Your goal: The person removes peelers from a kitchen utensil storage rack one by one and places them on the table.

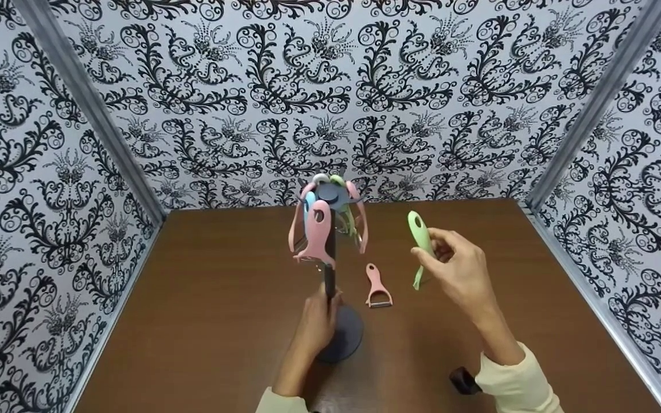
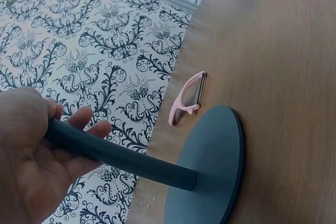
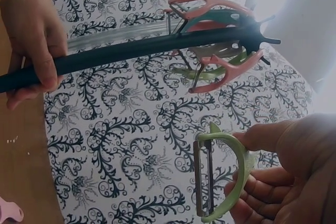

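Note:
My left hand [image 1: 318, 321] grips the dark post [image 2: 121, 153] of an upright stand, above its round base [image 1: 346, 335]. Several peelers hang from hooks around the stand's top [image 1: 330, 194]; a pink peeler [image 1: 315, 232] faces me, with blue, white, green and other pink ones around it. To the right of the stand, my right hand [image 1: 461, 267] pinches a green peeler [image 1: 419, 232] between thumb and fingers, its holed handle end up. In the right wrist view, the blade of that green peeler [image 3: 203, 177] shows clearly. Another pink peeler [image 1: 376, 287] lies on the table between stand and right hand.
The brown wooden table [image 1: 210, 332] runs back to a wall [image 1: 319, 86] with a black and white floral pattern. Patterned side walls stand left and right, with grey metal strips [image 1: 95, 103] at the corners. A small dark object [image 1: 464, 381] sits by my right sleeve.

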Demonstrator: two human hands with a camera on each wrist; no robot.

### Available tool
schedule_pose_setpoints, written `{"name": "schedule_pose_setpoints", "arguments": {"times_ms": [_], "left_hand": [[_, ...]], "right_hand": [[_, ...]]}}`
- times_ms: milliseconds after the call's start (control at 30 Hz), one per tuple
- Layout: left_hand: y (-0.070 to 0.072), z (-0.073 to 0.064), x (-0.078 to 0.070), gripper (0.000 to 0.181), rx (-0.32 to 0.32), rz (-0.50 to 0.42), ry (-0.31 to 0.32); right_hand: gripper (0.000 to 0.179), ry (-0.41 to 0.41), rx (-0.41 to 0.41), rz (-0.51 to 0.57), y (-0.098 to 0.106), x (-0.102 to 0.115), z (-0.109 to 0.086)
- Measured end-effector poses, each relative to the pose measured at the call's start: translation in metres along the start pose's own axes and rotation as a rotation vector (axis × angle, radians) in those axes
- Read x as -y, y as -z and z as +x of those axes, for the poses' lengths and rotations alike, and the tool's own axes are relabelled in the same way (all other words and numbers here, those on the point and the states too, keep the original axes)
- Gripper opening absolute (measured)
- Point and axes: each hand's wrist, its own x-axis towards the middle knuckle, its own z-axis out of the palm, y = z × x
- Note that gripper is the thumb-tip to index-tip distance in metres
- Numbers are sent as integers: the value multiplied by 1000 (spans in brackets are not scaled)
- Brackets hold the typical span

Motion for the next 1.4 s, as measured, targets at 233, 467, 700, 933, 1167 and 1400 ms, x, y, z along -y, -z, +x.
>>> {"name": "schedule_pose_setpoints", "arguments": {"times_ms": [233, 467, 700, 933, 1167, 1400], "left_hand": [[0, -1, 2, 7, 7, -12, 10], [-2, 0, 3, 4, -9, -18, -33], [-1, 1, 2, 5, -2, -31, -23], [0, 0, 1, 6, 28, -40, 38], [0, 0, 1, 9, 39, -43, 66], [0, 0, 1, 10, 37, -19, 47]], "right_hand": [[29, -25, 17, -22, -6, -11, -4], [27, -67, 33, -38, -11, -18, -9], [24, -107, 46, -50, -16, -26, -17], [23, -119, 63, -60, -25, -37, -24], [25, -192, 106, -72, -33, -45, -30], [29, -212, 150, -87, -40, -56, -40]]}}
